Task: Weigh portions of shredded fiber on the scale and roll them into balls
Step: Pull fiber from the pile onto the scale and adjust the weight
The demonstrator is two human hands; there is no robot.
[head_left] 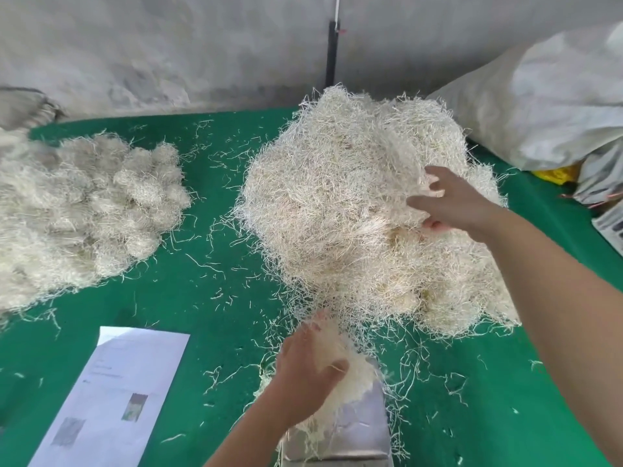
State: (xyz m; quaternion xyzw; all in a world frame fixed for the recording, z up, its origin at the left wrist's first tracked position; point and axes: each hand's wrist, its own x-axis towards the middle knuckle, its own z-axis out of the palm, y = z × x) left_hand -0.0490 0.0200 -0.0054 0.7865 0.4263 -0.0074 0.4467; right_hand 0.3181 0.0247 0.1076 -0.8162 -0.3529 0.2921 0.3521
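right hand (451, 202) at the upper right flank of the large loose heap of shredded fiber (354, 210), fingers curled into the strands and thumb pinching a tuft of them. left hand (305, 372), nearer the camera and lower in the view, cupped around a small portion of fiber (347, 365), thumb across its front and fingers over its top; the portion sits on the metal platform of the scale (350, 433), whose silvery surface shows just below and to the right of this hand. the portion lies just in front of the heap's near edge, with stray strands bridging the two. to the left of the left hand, a printed white sheet of paper (114, 396) lies flat on the green table covering (202, 264), bearing small pictures too blurred to read. farther left and beyond the sheet, a cluster of rolled fiber balls (101, 210) is grouped together, well apart from both hands. loose single strands are scattered over the green surface between heap, balls and scale. beyond the right hand, at the table's far right corner, a large white woven sack (546, 106) leans beside a grey wall (168, 45).
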